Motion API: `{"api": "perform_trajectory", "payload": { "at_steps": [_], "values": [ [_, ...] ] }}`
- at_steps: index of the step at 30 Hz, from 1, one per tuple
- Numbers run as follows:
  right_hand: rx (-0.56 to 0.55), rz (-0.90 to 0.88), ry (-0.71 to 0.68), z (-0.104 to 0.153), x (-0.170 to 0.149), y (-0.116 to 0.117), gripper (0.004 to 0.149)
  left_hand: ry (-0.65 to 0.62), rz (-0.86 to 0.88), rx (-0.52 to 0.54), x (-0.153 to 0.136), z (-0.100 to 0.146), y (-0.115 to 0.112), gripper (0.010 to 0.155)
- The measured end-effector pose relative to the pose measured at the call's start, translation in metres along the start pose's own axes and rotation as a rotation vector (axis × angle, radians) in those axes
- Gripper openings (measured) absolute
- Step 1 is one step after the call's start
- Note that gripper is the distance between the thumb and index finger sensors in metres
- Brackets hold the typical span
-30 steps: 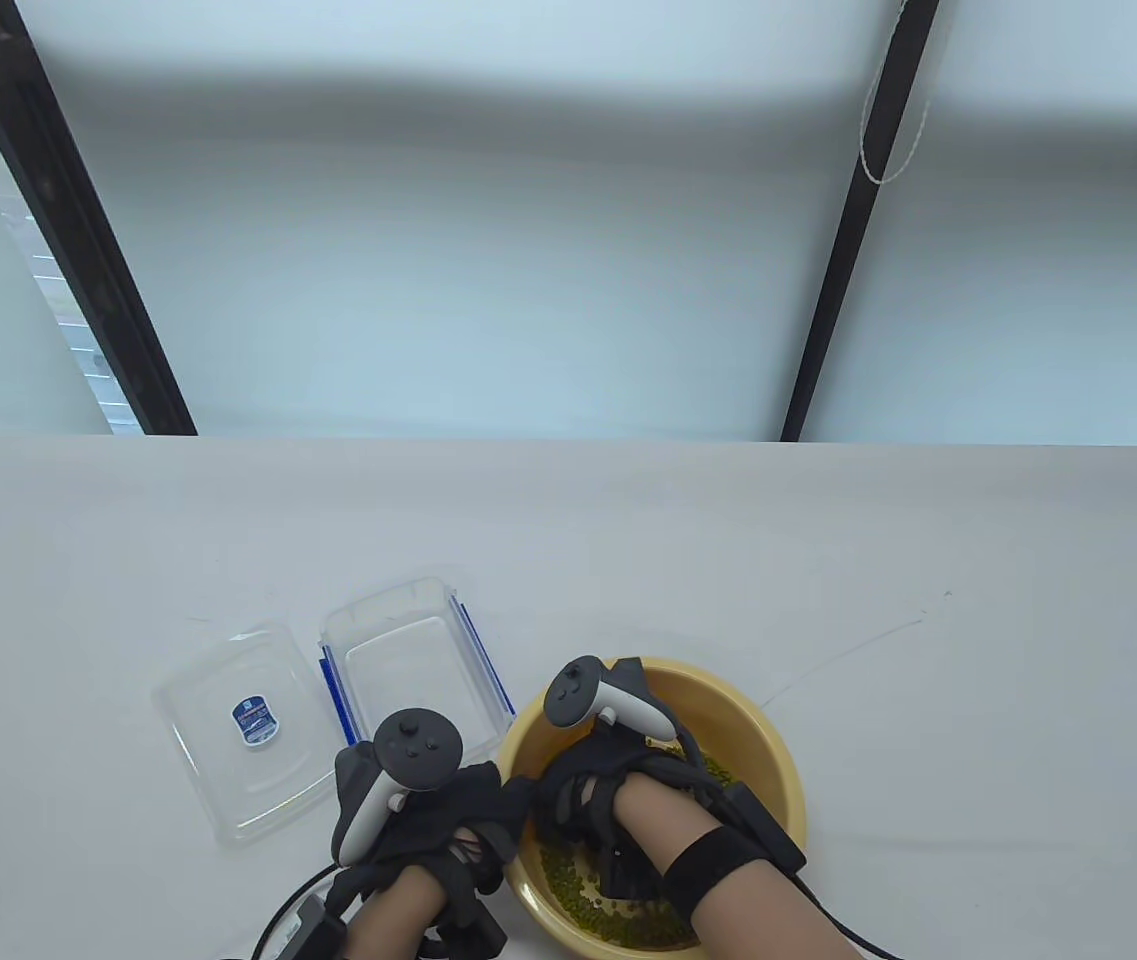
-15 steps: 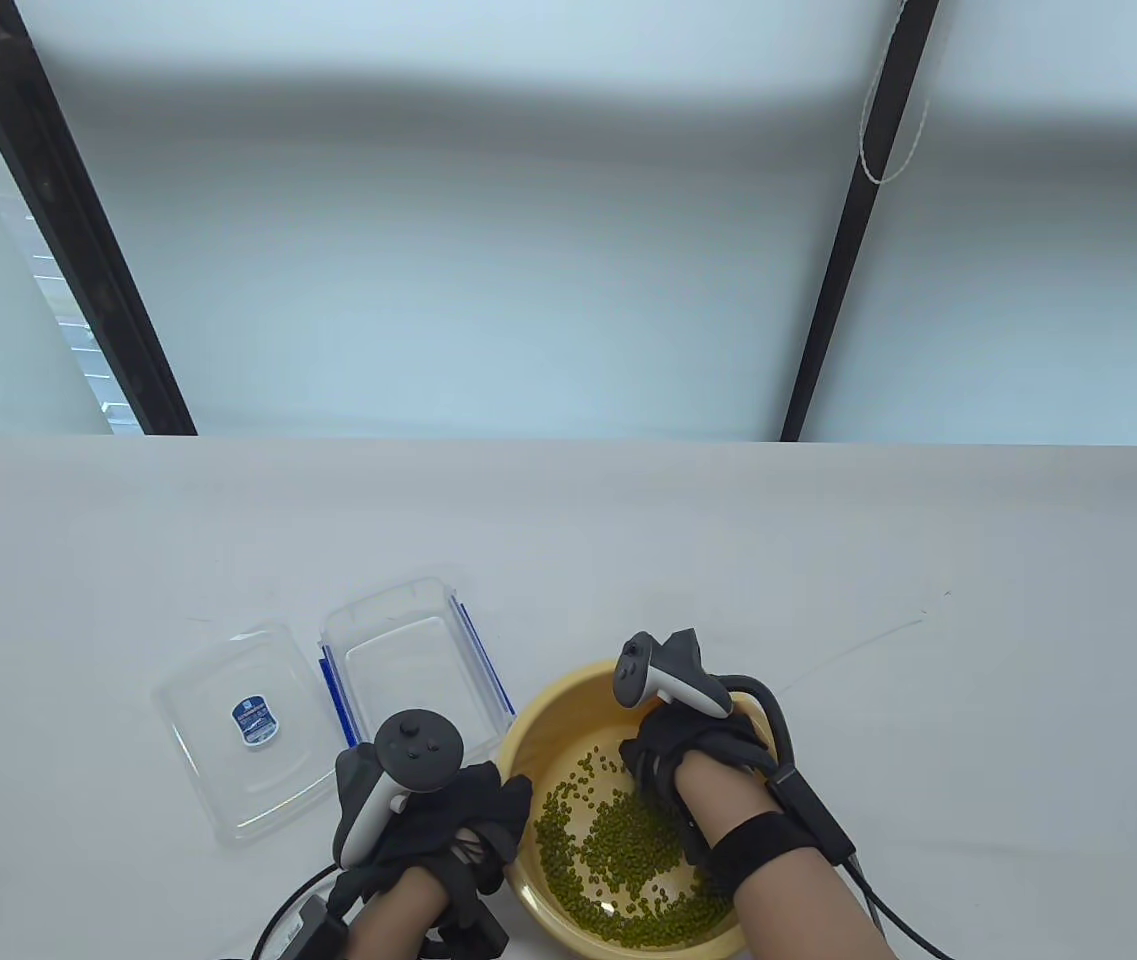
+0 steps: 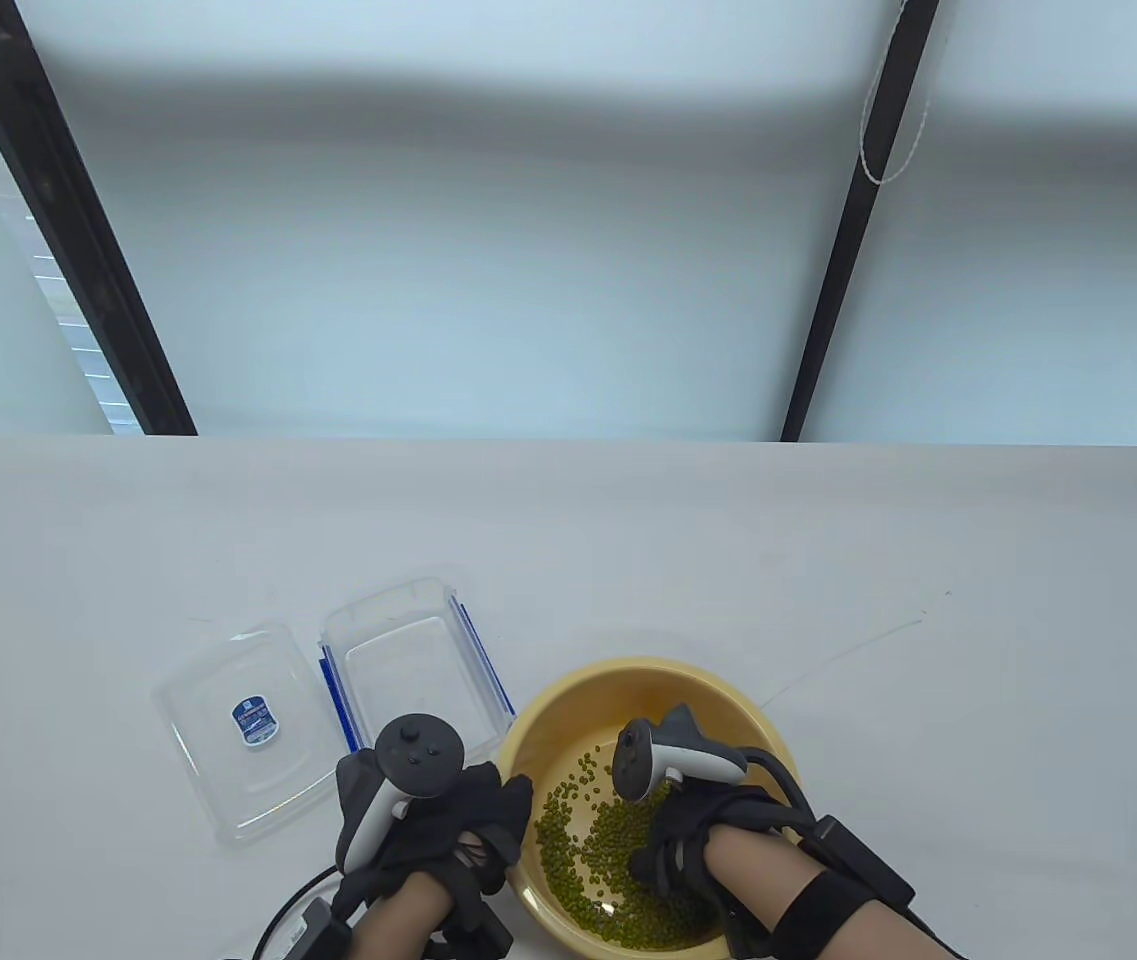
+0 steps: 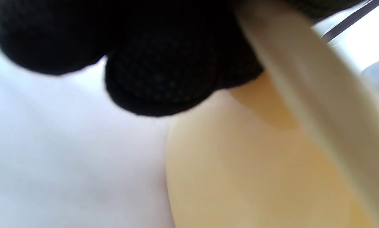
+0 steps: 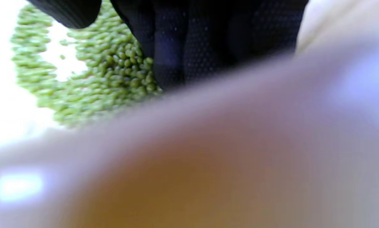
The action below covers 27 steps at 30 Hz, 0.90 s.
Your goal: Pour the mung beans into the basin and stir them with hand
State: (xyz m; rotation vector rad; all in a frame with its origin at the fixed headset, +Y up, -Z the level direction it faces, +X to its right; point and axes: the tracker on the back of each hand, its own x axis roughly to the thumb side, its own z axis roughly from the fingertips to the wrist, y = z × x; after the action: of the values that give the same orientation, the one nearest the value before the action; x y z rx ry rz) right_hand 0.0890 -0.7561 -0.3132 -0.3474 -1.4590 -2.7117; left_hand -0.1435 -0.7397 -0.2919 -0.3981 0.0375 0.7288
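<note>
A yellow basin stands near the table's front edge with green mung beans spread over its bottom. My left hand grips the basin's left rim; in the left wrist view its black fingers curl over the rim against the outer wall. My right hand is inside the basin on the near right side. Its fingers reach down into the mung beans. The blurred basin rim fills the lower part of the right wrist view.
A clear plastic box with blue clips lies left of the basin, with nothing in it. Its clear lid with a blue label lies further left. A thin cable runs over the white table to the right of the basin.
My right hand swept from the basin's left side to its far right, then back toward me on the right, shifting the beans. The left hand and the basin stayed put.
</note>
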Motion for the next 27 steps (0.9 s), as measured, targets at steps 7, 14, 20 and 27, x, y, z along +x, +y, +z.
{"api": "perform_trajectory", "payload": {
  "at_steps": [7,14,20,27],
  "values": [
    [-0.002,-0.123,-0.171,0.009,0.002,0.005,0.066,-0.026,-0.144,0.086,0.007,0.006,0.001,0.059],
    [-0.302,-0.257,-0.319,0.046,-0.021,-0.003,0.066,-0.123,-0.576,0.354,0.036,0.03,0.008,0.07],
    [-0.635,-0.197,-0.364,0.078,-0.038,0.001,0.066,-0.36,-0.604,0.493,0.053,0.051,0.014,0.073],
    [-0.991,-0.174,-0.437,0.097,-0.05,0.019,0.068,-0.79,-0.527,0.294,0.058,0.053,0.007,0.078]
  ]
}}
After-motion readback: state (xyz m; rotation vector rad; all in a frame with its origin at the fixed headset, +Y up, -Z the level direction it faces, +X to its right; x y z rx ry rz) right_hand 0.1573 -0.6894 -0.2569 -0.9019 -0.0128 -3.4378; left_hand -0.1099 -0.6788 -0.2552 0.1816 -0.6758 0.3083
